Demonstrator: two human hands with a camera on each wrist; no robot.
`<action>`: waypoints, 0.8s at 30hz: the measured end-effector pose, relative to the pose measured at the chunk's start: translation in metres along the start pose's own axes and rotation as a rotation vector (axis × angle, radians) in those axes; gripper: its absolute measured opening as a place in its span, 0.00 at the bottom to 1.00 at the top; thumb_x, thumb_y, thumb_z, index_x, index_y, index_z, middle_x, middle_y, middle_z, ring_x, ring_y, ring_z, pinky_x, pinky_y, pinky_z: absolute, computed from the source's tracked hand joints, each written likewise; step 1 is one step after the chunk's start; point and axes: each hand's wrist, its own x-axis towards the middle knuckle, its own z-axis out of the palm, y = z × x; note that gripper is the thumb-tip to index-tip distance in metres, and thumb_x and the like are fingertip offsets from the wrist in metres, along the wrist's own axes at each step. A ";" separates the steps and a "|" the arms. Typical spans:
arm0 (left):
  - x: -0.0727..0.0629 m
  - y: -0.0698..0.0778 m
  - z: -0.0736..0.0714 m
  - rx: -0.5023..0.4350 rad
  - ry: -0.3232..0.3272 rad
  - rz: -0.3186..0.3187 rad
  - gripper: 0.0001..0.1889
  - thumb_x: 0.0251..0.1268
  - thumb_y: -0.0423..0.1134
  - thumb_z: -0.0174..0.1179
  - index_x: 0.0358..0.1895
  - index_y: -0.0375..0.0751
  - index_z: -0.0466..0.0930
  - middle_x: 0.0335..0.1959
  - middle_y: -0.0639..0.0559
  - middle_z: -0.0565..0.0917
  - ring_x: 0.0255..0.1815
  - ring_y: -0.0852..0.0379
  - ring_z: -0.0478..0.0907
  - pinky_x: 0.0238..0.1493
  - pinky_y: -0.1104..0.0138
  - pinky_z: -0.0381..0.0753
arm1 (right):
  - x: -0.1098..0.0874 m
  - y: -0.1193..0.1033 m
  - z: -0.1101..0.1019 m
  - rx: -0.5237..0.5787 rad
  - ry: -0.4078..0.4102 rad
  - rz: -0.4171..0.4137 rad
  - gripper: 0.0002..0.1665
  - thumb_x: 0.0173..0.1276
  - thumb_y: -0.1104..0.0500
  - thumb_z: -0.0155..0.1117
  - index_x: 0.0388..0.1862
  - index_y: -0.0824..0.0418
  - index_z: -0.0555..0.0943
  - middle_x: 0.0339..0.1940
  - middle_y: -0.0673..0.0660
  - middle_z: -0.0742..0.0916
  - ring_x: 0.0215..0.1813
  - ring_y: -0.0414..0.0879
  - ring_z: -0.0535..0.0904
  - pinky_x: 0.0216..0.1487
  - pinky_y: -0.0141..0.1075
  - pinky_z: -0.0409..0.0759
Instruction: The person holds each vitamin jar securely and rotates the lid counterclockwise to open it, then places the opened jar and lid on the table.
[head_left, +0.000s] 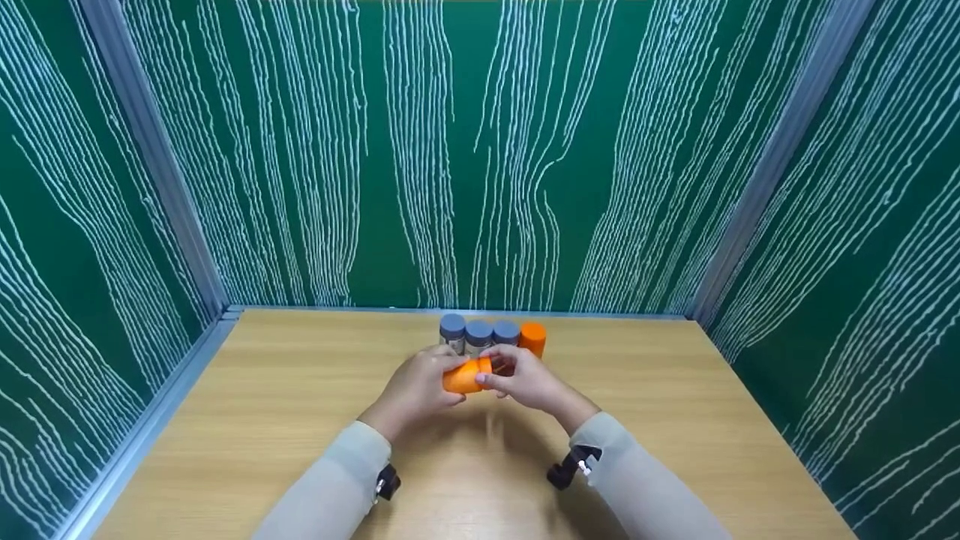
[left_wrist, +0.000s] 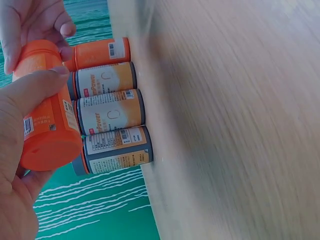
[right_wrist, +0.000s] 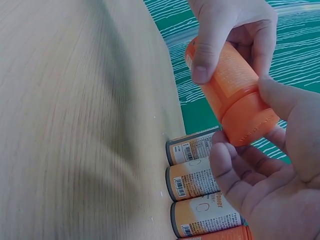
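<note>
Pale sleeves (head_left: pixel 322 487) reach in from the near edge, one on each side, with black wrist mounts (head_left: pixel 388 482) strapped at the cuffs. Ahead of them, the worktop (head_left: pixel 300 390) runs out wide to left and right, its side edges meeting green walls (head_left: pixel 371 187) streaked with white lines. Its far edge lies just behind a row of three grey-capped bottles (head_left: pixel 479 331) and, at the right end, a second orange bottle (head_left: pixel 533 337), all upright and close side by side; there is little room beyond them, much more to either side.

Both hands meet near the middle, just on the near side of that row, raised off the wood. Left hand (head_left: pixel 421 384) grasps the body of an orange bottle (head_left: pixel 460 378), thumb along its upper side. Right hand (head_left: pixel 531 379) grips the cap end, thumb against the cap and fingers curled beneath. The held bottle lies tilted over, base to the left, cap to the right.

From the left wrist, the held bottle's base and a barcode show, which the head view hides; the right wrist view shows the cap's flat end and ridged rim, fitted on the bottle.
</note>
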 end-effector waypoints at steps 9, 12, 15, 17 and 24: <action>0.000 0.000 0.000 -0.012 0.003 -0.007 0.32 0.66 0.44 0.85 0.73 0.47 0.88 0.66 0.49 0.89 0.61 0.50 0.85 0.70 0.55 0.90 | 0.001 -0.003 0.000 0.020 0.021 0.025 0.29 0.84 0.47 0.73 0.75 0.58 0.82 0.62 0.61 0.90 0.53 0.52 0.87 0.45 0.36 0.90; 0.001 0.000 0.001 -0.006 0.011 0.004 0.31 0.66 0.45 0.85 0.72 0.47 0.89 0.64 0.49 0.89 0.59 0.50 0.85 0.69 0.55 0.91 | 0.002 -0.003 -0.001 0.041 0.054 0.077 0.28 0.88 0.41 0.65 0.72 0.60 0.84 0.55 0.60 0.90 0.48 0.53 0.87 0.38 0.34 0.87; 0.001 0.000 0.002 0.003 0.017 0.014 0.32 0.65 0.45 0.86 0.72 0.46 0.89 0.65 0.48 0.90 0.59 0.49 0.86 0.69 0.55 0.91 | 0.003 -0.004 -0.001 0.050 0.069 0.127 0.30 0.90 0.37 0.59 0.66 0.62 0.86 0.45 0.60 0.90 0.39 0.51 0.89 0.32 0.33 0.85; 0.001 0.000 0.003 0.004 0.017 0.018 0.32 0.65 0.45 0.86 0.71 0.45 0.89 0.66 0.47 0.90 0.59 0.49 0.86 0.69 0.54 0.91 | 0.003 -0.004 -0.001 0.040 0.068 0.145 0.32 0.90 0.35 0.58 0.63 0.61 0.88 0.40 0.59 0.90 0.33 0.48 0.89 0.29 0.33 0.84; 0.001 0.000 0.003 -0.025 0.005 -0.001 0.32 0.65 0.43 0.86 0.73 0.47 0.88 0.71 0.48 0.88 0.62 0.49 0.86 0.71 0.54 0.90 | 0.004 -0.005 0.000 -0.006 0.047 0.149 0.30 0.87 0.35 0.64 0.55 0.61 0.91 0.34 0.55 0.91 0.28 0.44 0.86 0.29 0.33 0.86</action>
